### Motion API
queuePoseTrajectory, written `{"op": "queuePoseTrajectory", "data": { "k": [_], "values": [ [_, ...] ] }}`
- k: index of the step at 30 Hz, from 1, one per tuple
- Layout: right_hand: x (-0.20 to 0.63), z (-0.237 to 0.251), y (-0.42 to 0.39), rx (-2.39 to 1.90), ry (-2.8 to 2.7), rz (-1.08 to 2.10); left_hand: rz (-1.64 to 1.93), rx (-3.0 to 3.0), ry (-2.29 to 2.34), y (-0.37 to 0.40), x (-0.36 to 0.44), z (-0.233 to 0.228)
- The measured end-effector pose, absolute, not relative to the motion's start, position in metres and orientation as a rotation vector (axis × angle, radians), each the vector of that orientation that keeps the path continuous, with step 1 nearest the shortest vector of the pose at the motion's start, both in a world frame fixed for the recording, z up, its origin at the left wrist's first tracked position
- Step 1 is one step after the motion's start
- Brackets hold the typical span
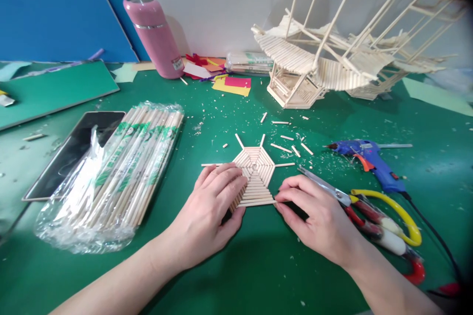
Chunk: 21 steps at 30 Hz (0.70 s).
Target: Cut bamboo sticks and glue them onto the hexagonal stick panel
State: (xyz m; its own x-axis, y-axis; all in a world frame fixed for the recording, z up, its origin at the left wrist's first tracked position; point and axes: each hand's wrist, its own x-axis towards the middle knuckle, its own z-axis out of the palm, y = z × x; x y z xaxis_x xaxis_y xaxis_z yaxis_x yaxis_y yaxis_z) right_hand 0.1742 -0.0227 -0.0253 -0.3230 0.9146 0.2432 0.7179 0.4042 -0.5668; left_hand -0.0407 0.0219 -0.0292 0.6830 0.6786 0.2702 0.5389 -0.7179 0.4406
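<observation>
A hexagonal panel of thin wooden sticks (pixel 253 168) lies on the green table, with spoke ends jutting out past its edges. My left hand (pixel 218 199) covers the panel's left side, fingers bent over it and thumb at its lower left edge. Along the panel's near edge runs a wooden stick (pixel 256 203). Its right end is pinched between the thumb and fingers of my right hand (pixel 308 211). What my left fingertips touch underneath is partly hidden. Cut stick pieces (pixel 281 148) are scattered just beyond my right hand.
Right of my right hand lie pliers (pixel 369 216) with red and yellow handles and a blue glue gun (pixel 369 155). A plastic pack of sticks (pixel 136 167) overlaps a phone (pixel 70 157) at left. Behind stand a pink flask (pixel 157 42) and a stick-built pavilion model (pixel 314 64).
</observation>
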Motion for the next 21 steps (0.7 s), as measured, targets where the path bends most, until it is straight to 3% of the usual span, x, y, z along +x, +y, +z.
{"op": "queuePoseTrajectory", "data": {
  "k": [21],
  "values": [
    [0.1768,-0.0254,-0.0226,-1.415,-2.198,0.492,0.594,2.552,0.962,0.0226,-0.0400,-0.0274]
  ]
}}
